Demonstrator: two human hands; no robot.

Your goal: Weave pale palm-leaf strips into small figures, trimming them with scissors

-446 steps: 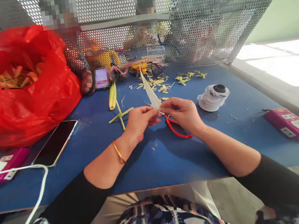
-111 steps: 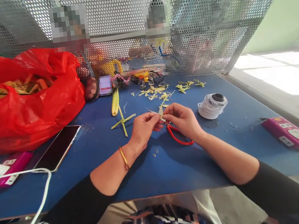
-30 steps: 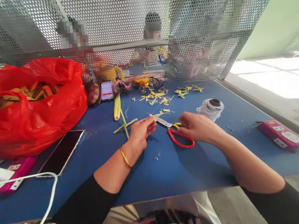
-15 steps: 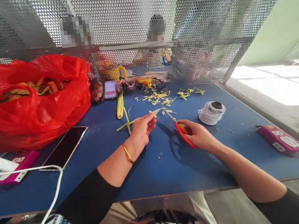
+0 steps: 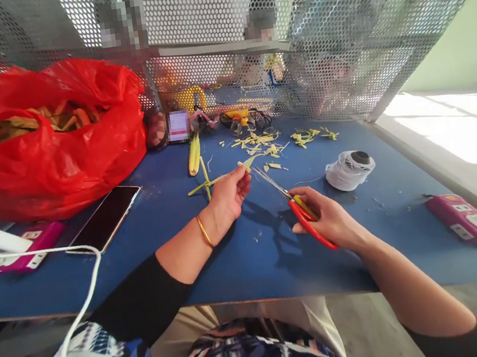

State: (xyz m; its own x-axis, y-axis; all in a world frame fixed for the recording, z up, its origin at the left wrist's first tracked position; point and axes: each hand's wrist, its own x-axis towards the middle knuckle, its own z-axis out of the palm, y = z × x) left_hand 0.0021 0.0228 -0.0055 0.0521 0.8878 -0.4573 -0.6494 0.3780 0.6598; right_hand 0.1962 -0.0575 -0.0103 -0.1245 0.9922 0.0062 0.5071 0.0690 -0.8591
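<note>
Your left hand (image 5: 226, 194) pinches pale-green leaf strip (image 5: 252, 161), likely unfinished; right hand (image 5: 330, 218) grips red-handled metal scissors (image 5: 297, 209); beyond, pale cut scraps (image 5: 258, 140).

Bright sun turns the floor (image 5: 447, 130) on the right almost white, while the top left is dim and gray. The right hand (image 5: 334, 218) and scissors (image 5: 308, 225) make dark shadows on the blue table (image 5: 238, 278), and the red bag (image 5: 81, 155) shines. Things near the edges look stretched, and it gets fuzzy behind the holey screen (image 5: 198, 8).
</note>
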